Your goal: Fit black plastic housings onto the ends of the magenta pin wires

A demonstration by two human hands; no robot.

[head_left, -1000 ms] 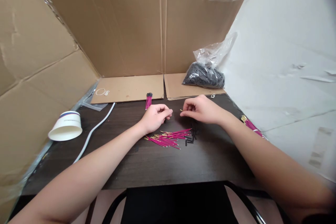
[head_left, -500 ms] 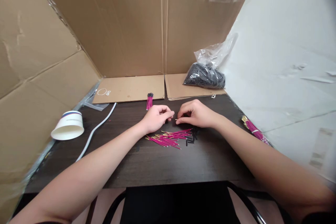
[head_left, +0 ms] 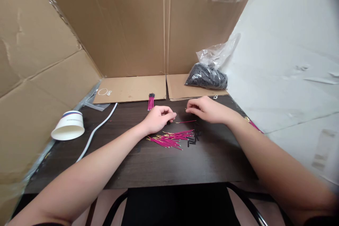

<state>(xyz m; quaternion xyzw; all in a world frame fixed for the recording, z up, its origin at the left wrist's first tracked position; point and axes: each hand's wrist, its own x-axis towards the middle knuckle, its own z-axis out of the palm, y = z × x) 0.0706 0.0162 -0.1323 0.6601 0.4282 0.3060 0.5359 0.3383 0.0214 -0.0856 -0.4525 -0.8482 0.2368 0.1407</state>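
My left hand [head_left: 160, 118] rests on the table with thumb and fingers curled together; anything inside them is hidden. My right hand [head_left: 206, 109] hovers to the right, its thumb and forefinger pinched, with a tiny pale tip at the fingertips too small to name. Between and below the hands lies a single magenta wire [head_left: 186, 122] with a gold end. Nearer me is a loose pile of magenta wires [head_left: 169, 139] with gold and silvery ends. Short black sleeves [head_left: 191, 141] lie at the pile's right. Beyond my left hand lies a bundle of magenta wires with black ends [head_left: 150, 102].
A clear bag of black pieces [head_left: 206, 76] sits at the back right on flat cardboard [head_left: 132, 89]. At left are a paper cup [head_left: 68, 126] on its side and a grey cable [head_left: 96, 129]. Another wire bundle [head_left: 253, 124] shows partly behind my right forearm. Cardboard walls surround the table.
My right hand has moved right and away from me, leaving the single magenta wire uncovered on the table. My left hand has hardly moved. My right forearm now hides more of the right-hand bundle.
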